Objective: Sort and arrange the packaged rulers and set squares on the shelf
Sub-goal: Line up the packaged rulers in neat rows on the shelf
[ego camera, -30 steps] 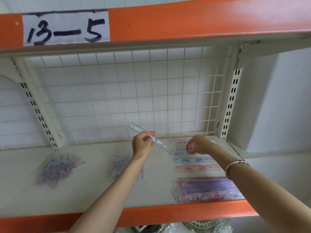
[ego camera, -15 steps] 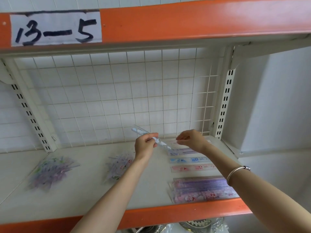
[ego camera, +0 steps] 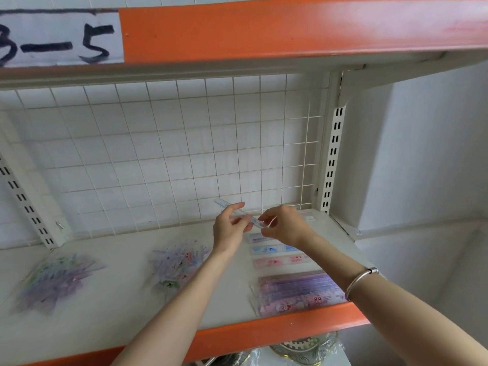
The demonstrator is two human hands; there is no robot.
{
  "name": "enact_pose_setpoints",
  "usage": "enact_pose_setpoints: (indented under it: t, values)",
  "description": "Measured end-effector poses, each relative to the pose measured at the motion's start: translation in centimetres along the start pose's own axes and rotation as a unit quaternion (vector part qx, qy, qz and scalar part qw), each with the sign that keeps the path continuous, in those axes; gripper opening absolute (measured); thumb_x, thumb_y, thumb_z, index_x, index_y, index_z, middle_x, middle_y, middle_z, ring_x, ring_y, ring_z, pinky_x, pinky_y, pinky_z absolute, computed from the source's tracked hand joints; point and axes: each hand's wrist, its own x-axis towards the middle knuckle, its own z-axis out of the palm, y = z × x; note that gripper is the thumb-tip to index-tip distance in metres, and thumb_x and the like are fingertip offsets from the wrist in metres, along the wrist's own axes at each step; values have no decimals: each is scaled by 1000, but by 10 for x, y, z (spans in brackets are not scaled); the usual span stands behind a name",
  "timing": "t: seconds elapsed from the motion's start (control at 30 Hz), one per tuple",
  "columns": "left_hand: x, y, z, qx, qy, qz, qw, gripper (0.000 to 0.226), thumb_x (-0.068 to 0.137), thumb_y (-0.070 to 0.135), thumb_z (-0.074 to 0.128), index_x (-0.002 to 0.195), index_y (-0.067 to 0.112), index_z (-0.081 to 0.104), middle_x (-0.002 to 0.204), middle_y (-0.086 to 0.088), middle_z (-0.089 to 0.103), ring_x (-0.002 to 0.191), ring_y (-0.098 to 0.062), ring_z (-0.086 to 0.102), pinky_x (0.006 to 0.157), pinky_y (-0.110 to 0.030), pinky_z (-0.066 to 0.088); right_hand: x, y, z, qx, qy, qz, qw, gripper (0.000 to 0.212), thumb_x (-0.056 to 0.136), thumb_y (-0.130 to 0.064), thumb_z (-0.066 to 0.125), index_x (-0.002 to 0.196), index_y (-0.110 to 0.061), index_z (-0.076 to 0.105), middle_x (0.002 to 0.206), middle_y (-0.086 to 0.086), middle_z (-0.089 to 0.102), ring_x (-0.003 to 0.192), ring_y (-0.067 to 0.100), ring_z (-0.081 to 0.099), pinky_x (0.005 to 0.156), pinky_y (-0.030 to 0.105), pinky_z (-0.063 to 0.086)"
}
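Observation:
A clear, blue-printed packaged ruler [ego camera: 241,214] is held above the back of the white shelf [ego camera: 118,291]. My left hand [ego camera: 229,228] grips its middle, and my right hand [ego camera: 285,224] pinches its right end. Below them lie single rulers in a column: a purple one [ego camera: 257,237], a blue one [ego camera: 274,249] and a pink one [ego camera: 281,261]. A stack of purple and pink rulers [ego camera: 298,291] sits near the front edge. Two loose heaps of packaged set squares lie further left, one in the middle [ego camera: 177,262] and one at the far left [ego camera: 56,281].
A white wire grid [ego camera: 169,157] backs the shelf, with slotted uprights at the left [ego camera: 26,204] and the right [ego camera: 333,154]. An orange beam [ego camera: 264,30] runs overhead with a handwritten label [ego camera: 58,38]. An orange lip [ego camera: 264,334] edges the front. Wrapped goods show below.
My right hand rose from the rulers on the shelf and took hold of the ruler's right end. The view shifted right and closer.

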Motion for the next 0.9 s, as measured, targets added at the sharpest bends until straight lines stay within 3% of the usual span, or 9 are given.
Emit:
enact_pose_setpoints:
  t: [0.1, 0.17, 0.27, 0.37, 0.5, 0.67, 0.8, 0.9]
  values:
    - [1, 1, -3, 90, -28, 46, 994, 28, 88, 10, 64, 115, 16, 63, 83, -1, 72, 81, -19, 70, 85, -29, 54, 3, 6, -3, 29, 8, 16, 999, 17, 83, -12, 64, 98, -11, 73, 84, -2, 68, 69, 11, 58, 55, 9, 42]
    - [0, 0, -7, 133, -34, 75, 988, 17, 89, 8, 63, 105, 11, 66, 81, -2, 71, 77, -17, 68, 81, -30, 55, 3, 8, -6, 26, 11, 15, 999, 16, 87, -11, 61, 96, -11, 74, 79, -5, 67, 69, 8, 57, 56, 7, 40]
    - [-2, 1, -10, 163, -40, 89, 982, 7, 91, 9, 61, 95, 8, 66, 68, -3, 69, 58, -6, 63, 63, -22, 52, 2, 7, -10, 40, -10, 13, 999, 16, 89, -9, 58, 94, -11, 73, 88, 0, 71, 84, 12, 63, 76, 19, 48]
    - [-2, 2, -13, 202, -28, 88, 975, 10, 92, 20, 62, 100, 18, 67, 61, 1, 68, 51, -9, 61, 59, -24, 52, 1, 6, -11, 61, -24, 18, 998, 14, 91, -10, 55, 92, -13, 69, 82, -1, 69, 85, 16, 65, 77, 25, 50]
    - [-4, 8, -20, 308, -4, 136, 942, 28, 88, 31, 66, 116, 29, 65, 69, 11, 65, 64, -10, 60, 67, -28, 51, 3, 8, -10, 61, -18, 25, 998, 20, 90, -7, 50, 94, -17, 66, 74, -6, 66, 70, 12, 58, 61, 21, 42]
    - [-5, 9, -28, 485, -5, 210, 849, 41, 83, 39, 70, 122, 31, 63, 97, 9, 41, 90, -8, 42, 69, -20, 34, 0, 11, -12, 72, -16, 38, 997, 18, 87, -10, 53, 90, -16, 69, 69, -5, 64, 65, 10, 53, 59, 21, 36]
    - [-1, 5, -28, 502, -19, 248, 828, 36, 82, 40, 70, 116, 29, 68, 119, 8, 49, 108, -14, 38, 81, -18, 20, -1, 17, -12, 42, -10, 30, 999, 11, 83, -19, 61, 86, -23, 71, 71, -7, 60, 67, 9, 52, 64, 26, 40]
    - [-1, 4, -27, 488, -35, 253, 834, 37, 83, 41, 68, 117, 28, 68, 117, 10, 56, 109, -14, 40, 79, -19, 18, -4, 20, -13, 17, -18, -2, 1000, 16, 80, -22, 71, 96, -23, 70, 82, -7, 63, 70, 6, 51, 65, 21, 40]
